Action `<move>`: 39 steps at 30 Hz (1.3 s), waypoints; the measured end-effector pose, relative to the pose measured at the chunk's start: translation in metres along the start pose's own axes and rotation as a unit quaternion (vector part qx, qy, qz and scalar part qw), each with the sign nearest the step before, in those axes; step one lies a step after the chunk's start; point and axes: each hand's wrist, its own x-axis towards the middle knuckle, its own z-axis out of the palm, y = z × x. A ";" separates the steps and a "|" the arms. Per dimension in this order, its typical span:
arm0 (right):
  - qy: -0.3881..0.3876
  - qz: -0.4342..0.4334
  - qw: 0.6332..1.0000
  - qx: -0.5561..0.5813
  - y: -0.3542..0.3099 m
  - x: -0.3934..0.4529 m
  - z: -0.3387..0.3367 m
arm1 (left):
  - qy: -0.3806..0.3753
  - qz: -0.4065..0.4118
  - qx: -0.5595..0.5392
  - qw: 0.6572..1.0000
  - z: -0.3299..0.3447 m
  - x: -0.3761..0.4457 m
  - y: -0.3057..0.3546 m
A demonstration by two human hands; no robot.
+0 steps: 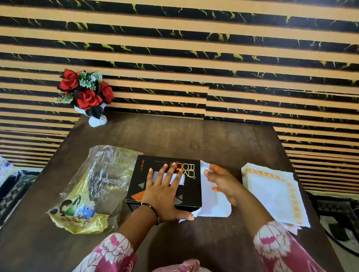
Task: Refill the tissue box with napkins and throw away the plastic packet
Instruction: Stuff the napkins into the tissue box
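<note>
Red rose bouquet (pixel 85 93) in white vase on brown table (pixel 215 142)

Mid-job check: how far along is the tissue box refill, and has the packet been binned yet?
Done: the plastic packet lies emptied and crumpled left of the black tissue box. In hand: the left hand presses flat on the box top while the right hand works white napkins in at its right end. Left: a stack of napkins sits on the table, and the packet is not yet thrown away.
</note>
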 end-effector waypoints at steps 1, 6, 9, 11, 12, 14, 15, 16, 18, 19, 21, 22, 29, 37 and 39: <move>-0.001 -0.007 1.000 -0.011 -0.006 0.005 0.000 | -0.002 0.001 0.002 1.000 0.000 0.001 -0.001; -0.018 -0.031 0.998 -0.046 -0.031 0.025 0.017 | 0.021 0.020 -0.004 1.000 0.002 0.003 -0.003; -0.003 -0.025 0.998 -0.058 -0.026 0.033 0.028 | 0.041 0.018 -0.014 0.999 0.005 0.002 -0.004; 0.013 -0.027 0.998 -0.054 -0.019 0.036 0.031 | 0.034 0.004 -0.011 0.999 0.006 0.001 -0.003; 0.020 -0.028 0.998 -0.053 -0.016 0.036 0.031 | 0.024 0.000 -0.008 1.000 0.006 0.000 -0.002; 0.037 -0.032 0.997 -0.058 -0.013 0.038 0.031 | 0.019 -0.004 -0.006 1.000 0.007 0.000 -0.001; 0.050 -0.035 0.996 -0.061 -0.013 0.039 0.032 | 0.024 -0.006 -0.007 1.000 0.007 -0.001 0.000; 0.061 -0.038 0.995 -0.062 -0.013 0.041 0.032 | 0.027 -0.008 -0.009 1.000 0.008 -0.001 0.000; 0.074 -0.047 0.994 -0.061 -0.011 0.042 0.034 | 0.029 -0.011 -0.009 0.999 0.008 -0.001 0.000; 0.076 -0.051 0.994 -0.060 -0.009 0.043 0.034 | 0.028 -0.013 -0.007 1.000 0.008 -0.001 -0.001; 0.079 -0.052 0.994 -0.058 -0.006 0.044 0.035 | 0.026 -0.013 -0.006 1.000 0.009 -0.001 0.000; 0.081 -0.051 0.994 -0.055 -0.005 0.044 0.036 | 0.024 -0.013 -0.008 1.000 0.009 -0.001 0.000; 0.087 -0.057 0.990 -0.095 -0.006 0.050 0.033 | 0.020 -0.014 -0.007 1.000 0.007 0.000 0.000; 0.063 -0.056 0.989 -0.124 -0.009 0.045 0.027 | 0.010 -0.004 0.007 1.000 0.005 0.003 0.003; 0.051 -0.060 0.989 -0.122 -0.008 0.042 0.024 | 0.010 -0.004 0.017 1.000 0.005 0.003 0.003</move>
